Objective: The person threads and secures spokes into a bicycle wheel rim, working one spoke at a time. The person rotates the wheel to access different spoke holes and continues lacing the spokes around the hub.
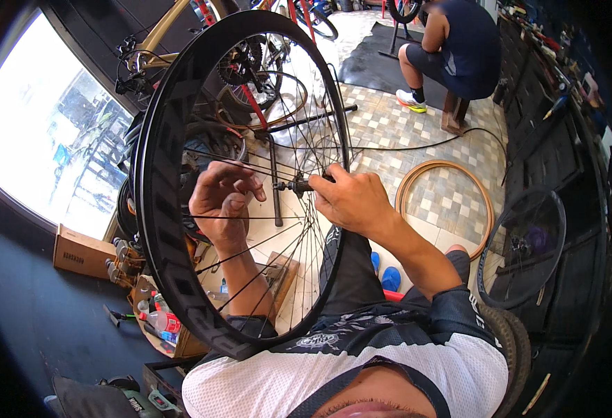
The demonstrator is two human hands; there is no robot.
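Note:
A black deep-rimmed bicycle wheel [163, 181] stands upright before my chest, its lower rim close to my shirt. At its centre is a black hub [291, 187] with a thin axle end pointing left. My right hand [355, 200] is closed around the hub's right end, and its fingers hide that part. Left of the hub, my left hand [222, 198] is among the spokes with fingers loosely curled and thumb apart. Nothing shows in it. Thin black spokes cross in front of the left wrist and forearm.
Brown-walled tyres [488, 209] lie on the tiled floor at right, near another wheel [483, 272]. A person [463, 52] sits far right by a black mat [372, 66]. Bikes crowd the far left. A cardboard box [80, 251] and bottles [160, 320] stand at left.

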